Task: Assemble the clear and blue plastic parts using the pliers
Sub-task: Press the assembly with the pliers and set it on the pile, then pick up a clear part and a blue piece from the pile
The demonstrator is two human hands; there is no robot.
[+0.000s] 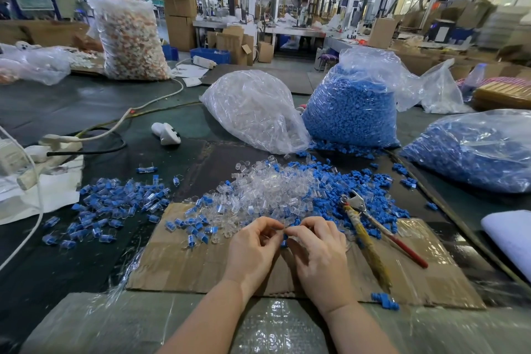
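Note:
My left hand (254,247) and my right hand (319,250) meet fingertip to fingertip over the cardboard sheet (184,264). Between them they pinch a small clear part, and a blue part (284,240) shows just below the fingers. A heap of loose clear parts (258,192) lies right behind the hands, with loose blue parts (339,181) to its right. The pliers (370,227), with one red and one tape-wrapped handle, lie untouched on the blue parts to the right of my right hand. Joined clear-and-blue pieces (115,204) are spread at the left.
A bag of clear parts (253,109) and a bag of blue parts (353,106) stand behind the heap. Another blue bag (474,149) lies at the right. Cables and a power strip (57,144) sit at the left. A person sits behind a tall bag (129,37) at the far left.

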